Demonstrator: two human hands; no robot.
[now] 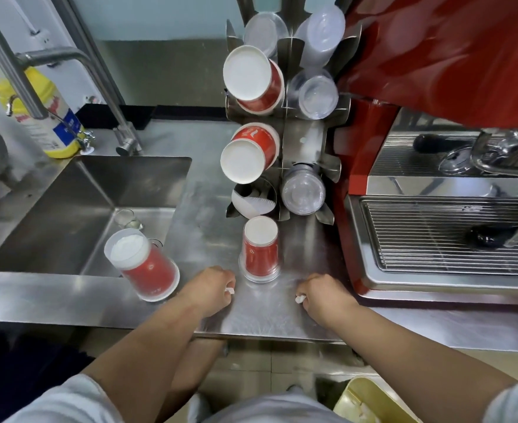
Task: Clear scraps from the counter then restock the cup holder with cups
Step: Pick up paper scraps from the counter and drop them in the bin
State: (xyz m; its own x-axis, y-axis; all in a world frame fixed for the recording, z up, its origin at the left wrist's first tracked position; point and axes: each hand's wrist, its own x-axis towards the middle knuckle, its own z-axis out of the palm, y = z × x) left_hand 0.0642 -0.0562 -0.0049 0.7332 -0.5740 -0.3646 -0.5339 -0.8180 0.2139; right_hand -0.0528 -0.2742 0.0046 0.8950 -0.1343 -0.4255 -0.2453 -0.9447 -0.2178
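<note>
On the steel worktop point(267, 319), the left hand point(210, 290) has its grip pinched on a small white scrap point(229, 290), and the right hand point(322, 296) pinches another white scrap point(300, 298). Between the hands stands an upside-down stack of red cups point(260, 250). Just behind it is the cup holder point(308, 141), and a second sleeve of red cups point(143, 267) leans near the sink point(77, 215).

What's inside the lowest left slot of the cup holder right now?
The lowest left slot of the cup holder shows only a white curved piece, apparently a cup or paper liner, low in the opening. The dark interior behind it is shadowed, so any stack there cannot be seen.
</note>
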